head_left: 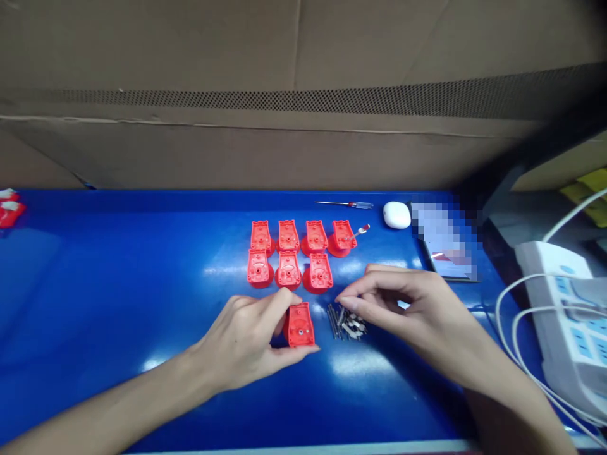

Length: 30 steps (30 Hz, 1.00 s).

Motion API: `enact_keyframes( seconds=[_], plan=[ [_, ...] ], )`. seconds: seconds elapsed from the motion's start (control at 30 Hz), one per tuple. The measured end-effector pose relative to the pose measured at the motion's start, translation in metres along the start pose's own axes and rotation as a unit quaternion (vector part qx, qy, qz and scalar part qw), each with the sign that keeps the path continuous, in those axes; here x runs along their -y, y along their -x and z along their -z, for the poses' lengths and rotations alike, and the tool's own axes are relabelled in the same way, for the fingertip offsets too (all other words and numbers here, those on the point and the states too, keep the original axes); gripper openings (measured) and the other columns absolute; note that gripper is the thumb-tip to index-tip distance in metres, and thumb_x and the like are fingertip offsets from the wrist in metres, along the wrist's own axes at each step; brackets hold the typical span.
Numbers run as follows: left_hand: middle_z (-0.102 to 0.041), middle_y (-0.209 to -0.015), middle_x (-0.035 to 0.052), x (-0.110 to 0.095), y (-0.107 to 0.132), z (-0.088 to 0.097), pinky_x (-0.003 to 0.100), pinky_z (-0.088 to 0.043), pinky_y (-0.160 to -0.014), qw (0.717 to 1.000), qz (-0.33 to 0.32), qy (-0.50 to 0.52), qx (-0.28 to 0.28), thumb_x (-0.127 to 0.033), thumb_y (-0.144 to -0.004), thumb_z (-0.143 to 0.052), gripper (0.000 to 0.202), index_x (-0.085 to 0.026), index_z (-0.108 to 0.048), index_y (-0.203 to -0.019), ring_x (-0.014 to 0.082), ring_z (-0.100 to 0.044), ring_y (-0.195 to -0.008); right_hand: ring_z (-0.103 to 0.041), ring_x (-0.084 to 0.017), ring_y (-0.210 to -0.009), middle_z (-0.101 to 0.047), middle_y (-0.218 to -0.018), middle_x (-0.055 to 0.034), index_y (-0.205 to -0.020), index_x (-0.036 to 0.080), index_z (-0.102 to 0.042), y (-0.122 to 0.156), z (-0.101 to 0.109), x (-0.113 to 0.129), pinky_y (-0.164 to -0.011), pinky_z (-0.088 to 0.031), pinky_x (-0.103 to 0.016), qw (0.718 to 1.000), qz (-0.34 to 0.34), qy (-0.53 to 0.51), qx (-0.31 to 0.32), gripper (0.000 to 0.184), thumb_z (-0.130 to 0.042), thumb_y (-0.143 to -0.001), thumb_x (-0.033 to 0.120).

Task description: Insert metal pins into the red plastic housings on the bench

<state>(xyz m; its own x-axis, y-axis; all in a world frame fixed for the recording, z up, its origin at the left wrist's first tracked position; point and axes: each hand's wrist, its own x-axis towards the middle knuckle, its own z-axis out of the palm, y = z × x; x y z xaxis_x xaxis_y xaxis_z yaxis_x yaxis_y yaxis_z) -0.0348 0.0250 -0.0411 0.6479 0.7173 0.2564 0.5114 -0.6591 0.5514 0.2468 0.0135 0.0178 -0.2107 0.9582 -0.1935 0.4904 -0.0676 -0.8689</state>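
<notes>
My left hand [258,332] grips a red plastic housing [300,325] between thumb and fingers, its open face turned up. A small metal spot shows inside it. To the right, my right hand [398,297] has thumb and forefinger pinched together at the edge of a pile of small metal shafts [351,325]. Whatever may be between those fingertips is too small to make out. Several thin dark rods [333,321] lie side by side at the pile's left. Beyond my hands, more red housings [288,268] stand in two rows. From the far right housing [342,237] a thin metal piece [363,230] sticks out.
A screwdriver [358,205] lies at the back of the blue table [118,284], near a white rounded case [397,215] and a phone-like device [448,246]. At right sits a power strip [573,328] with white cables [516,341]. Red pieces [9,212] lie far left. Cardboard [237,155] walls the back.
</notes>
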Motion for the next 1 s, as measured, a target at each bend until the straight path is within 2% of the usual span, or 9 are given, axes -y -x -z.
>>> enact_keyframes(
  seconds=[0.17, 0.3, 0.43, 0.77, 1.0],
  plan=[
    [-0.071, -0.082, -0.0061, 0.0004, 0.0003, -0.0009, 0.026, -0.051, -0.055, 1.000, -0.003, 0.001, -0.003, -0.054, -0.093, -0.084, 0.048, -0.022, -0.058, -0.119, 0.0123, -0.063, -0.055, -0.064, -0.018, -0.073, -0.076, -0.082, -0.0016, -0.089, 0.025, -0.083, -0.0010, -0.0031, -0.0024, -0.062, -0.043, -0.030, 0.996, -0.038, 0.023, 0.071, 0.031, -0.072, -0.104, 0.051],
    [-0.071, -0.081, -0.0063, -0.0002, 0.0010, -0.0006, 0.026, -0.051, -0.055, 1.000, -0.006, -0.004, -0.005, -0.054, -0.093, -0.084, 0.049, -0.022, -0.058, -0.120, 0.0125, -0.063, -0.055, -0.057, -0.016, -0.069, -0.073, -0.080, -0.0003, -0.088, 0.025, -0.082, 0.0000, -0.0048, -0.0007, -0.059, -0.038, -0.030, 0.994, -0.038, 0.055, 0.087, 0.030, -0.071, -0.105, 0.048],
    [-0.070, -0.080, -0.0062, 0.0000, 0.0009, -0.0009, 0.026, -0.051, -0.055, 1.000, -0.005, -0.004, -0.004, -0.054, -0.093, -0.084, 0.049, -0.022, -0.058, -0.120, 0.0128, -0.063, -0.054, -0.058, -0.015, -0.070, -0.074, -0.084, 0.0010, -0.091, 0.026, -0.082, -0.0002, -0.0022, -0.0016, -0.061, -0.039, -0.028, 0.991, -0.043, 0.061, 0.108, 0.028, -0.069, -0.106, 0.046],
    [-0.074, -0.082, -0.0044, -0.0008, -0.0003, -0.0006, 0.026, -0.050, -0.055, 1.000, -0.004, -0.005, -0.009, -0.054, -0.093, -0.084, 0.049, -0.022, -0.059, -0.120, 0.0135, -0.065, -0.054, -0.055, -0.013, -0.068, -0.071, -0.082, 0.0024, -0.091, 0.026, -0.082, -0.0023, -0.0063, 0.0005, -0.061, -0.038, -0.027, 0.990, -0.025, 0.088, 0.103, 0.027, -0.069, -0.108, 0.043],
    [-0.071, -0.079, -0.0058, -0.0009, -0.0008, 0.0002, 0.025, -0.049, -0.054, 1.000, -0.007, -0.006, -0.010, -0.054, -0.094, -0.083, 0.047, -0.022, -0.058, -0.118, 0.0122, -0.063, -0.054, -0.049, -0.013, -0.060, -0.062, -0.070, 0.0051, -0.105, 0.026, -0.080, -0.0029, -0.0084, -0.0009, -0.056, -0.033, -0.027, 0.993, -0.034, 0.082, 0.083, 0.022, -0.070, -0.106, 0.045]
  ],
)
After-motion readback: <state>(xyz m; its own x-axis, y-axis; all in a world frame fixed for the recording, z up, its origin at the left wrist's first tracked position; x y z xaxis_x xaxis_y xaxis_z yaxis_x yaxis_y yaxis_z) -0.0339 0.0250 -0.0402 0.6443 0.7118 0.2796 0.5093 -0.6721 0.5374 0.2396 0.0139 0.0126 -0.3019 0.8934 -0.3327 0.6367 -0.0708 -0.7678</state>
